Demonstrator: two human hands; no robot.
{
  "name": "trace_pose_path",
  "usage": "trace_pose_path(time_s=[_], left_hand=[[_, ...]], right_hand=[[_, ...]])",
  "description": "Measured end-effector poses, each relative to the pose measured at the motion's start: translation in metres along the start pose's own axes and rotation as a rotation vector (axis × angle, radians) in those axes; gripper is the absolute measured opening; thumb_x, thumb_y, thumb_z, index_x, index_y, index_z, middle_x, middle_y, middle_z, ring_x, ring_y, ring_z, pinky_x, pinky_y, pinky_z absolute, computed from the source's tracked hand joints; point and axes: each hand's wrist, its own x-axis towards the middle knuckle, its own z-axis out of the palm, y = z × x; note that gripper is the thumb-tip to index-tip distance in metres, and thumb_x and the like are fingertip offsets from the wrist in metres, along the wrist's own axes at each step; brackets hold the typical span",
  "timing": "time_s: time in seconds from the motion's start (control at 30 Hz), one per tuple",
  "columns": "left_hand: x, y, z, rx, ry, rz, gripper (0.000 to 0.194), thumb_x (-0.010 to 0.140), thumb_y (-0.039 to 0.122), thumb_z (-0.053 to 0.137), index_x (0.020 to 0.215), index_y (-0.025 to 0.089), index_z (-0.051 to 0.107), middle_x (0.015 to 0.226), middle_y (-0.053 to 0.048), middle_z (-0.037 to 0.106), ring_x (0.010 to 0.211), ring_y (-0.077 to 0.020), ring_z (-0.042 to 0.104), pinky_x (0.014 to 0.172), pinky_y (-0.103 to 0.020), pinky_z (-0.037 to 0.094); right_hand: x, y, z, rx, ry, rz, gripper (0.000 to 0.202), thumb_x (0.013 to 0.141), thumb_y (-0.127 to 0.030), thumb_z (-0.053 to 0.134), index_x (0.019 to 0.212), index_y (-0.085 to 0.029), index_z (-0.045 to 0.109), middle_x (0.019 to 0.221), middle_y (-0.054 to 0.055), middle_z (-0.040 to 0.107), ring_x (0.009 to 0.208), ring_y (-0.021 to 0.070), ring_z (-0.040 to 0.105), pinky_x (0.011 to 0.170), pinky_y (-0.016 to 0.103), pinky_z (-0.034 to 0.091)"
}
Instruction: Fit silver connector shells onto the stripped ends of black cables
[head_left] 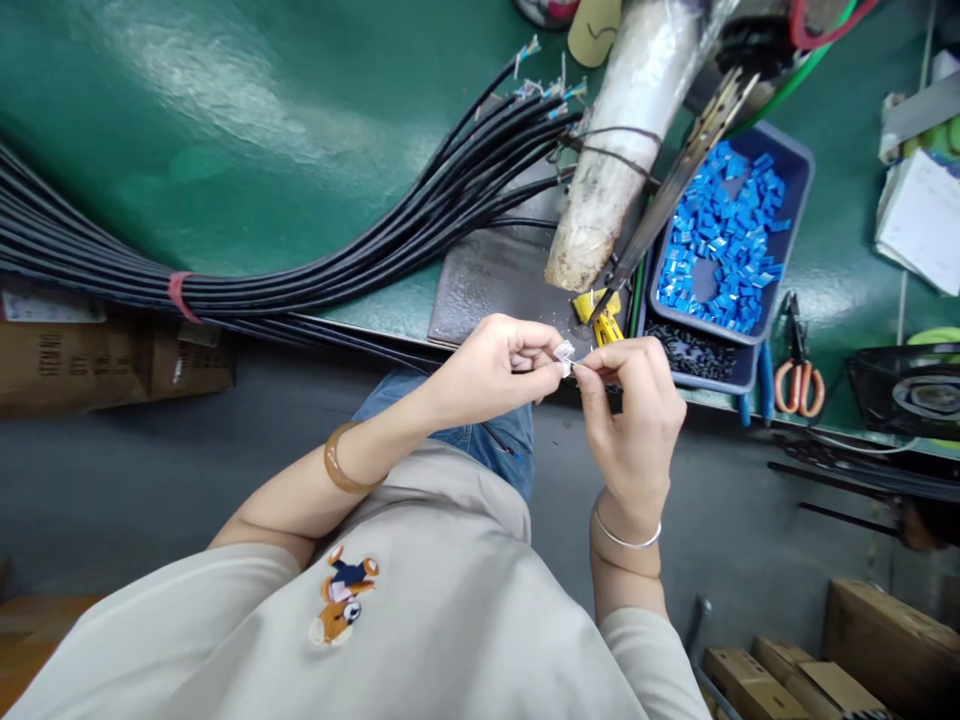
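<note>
left hand point(517, 362) and right hand point(630, 400) almost meet, the left pinching a small whitish piece point(564, 356) and the right's fingertips closed at its side. the piece sits between them, just in front of the bench point(255, 180), near the yellow tool point(606, 318).

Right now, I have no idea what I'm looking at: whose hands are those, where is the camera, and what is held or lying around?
No robot here: these are a person's bare left hand and right hand. The single picture comes from a camera on their head, looking forward and down.

The left hand holds a small whitish piece; the right fingertips pinch close beside it, on something too small to make out.

On the green table lie black cables, a yellow tool, a tray of blue pieces and an orange-handled tool.
</note>
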Motion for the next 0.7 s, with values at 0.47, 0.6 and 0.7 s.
trace_pose_path(time_s=[0.47, 0.6, 0.7], left_hand=[[-0.0021, -0.003, 0.0039, -0.035, 0.061, 0.015, 0.011, 0.08, 0.019, 0.059, 0.071, 0.012, 0.056, 0.058, 0.004, 0.042, 0.051, -0.0033, 0.036, 0.048, -0.017, 0.029], [-0.0031, -0.0049, 0.0047, -0.001, 0.055, 0.021, 0.013, 0.077, 0.018, 0.061, 0.068, 0.012, 0.054, 0.06, 0.005, 0.038, 0.052, -0.0034, 0.031, 0.048, -0.018, 0.025], [-0.003, -0.0057, 0.0068, 0.008, 0.043, 0.009, 0.013, 0.078, 0.018, 0.06, 0.068, 0.013, 0.054, 0.059, 0.005, 0.037, 0.052, -0.0037, 0.032, 0.048, -0.018, 0.026]], right_hand=[[-0.0048, -0.001, -0.0011, 0.055, 0.164, -0.027, 0.013, 0.081, -0.012, 0.068, 0.089, -0.022, 0.065, 0.082, -0.002, 0.062, 0.078, 0.01, 0.06, 0.072, 0.025, 0.05], [-0.0033, 0.0008, 0.0009, 0.016, 0.042, -0.035, 0.006, 0.088, -0.015, 0.06, 0.088, -0.02, 0.056, 0.084, 0.0, 0.06, 0.08, 0.0106, 0.057, 0.07, 0.024, 0.047], [-0.0044, 0.0036, 0.0001, 0.016, -0.047, -0.033, 0.006, 0.092, -0.018, 0.053, 0.087, -0.02, 0.051, 0.084, 0.001, 0.057, 0.081, 0.0108, 0.056, 0.068, 0.024, 0.046]])
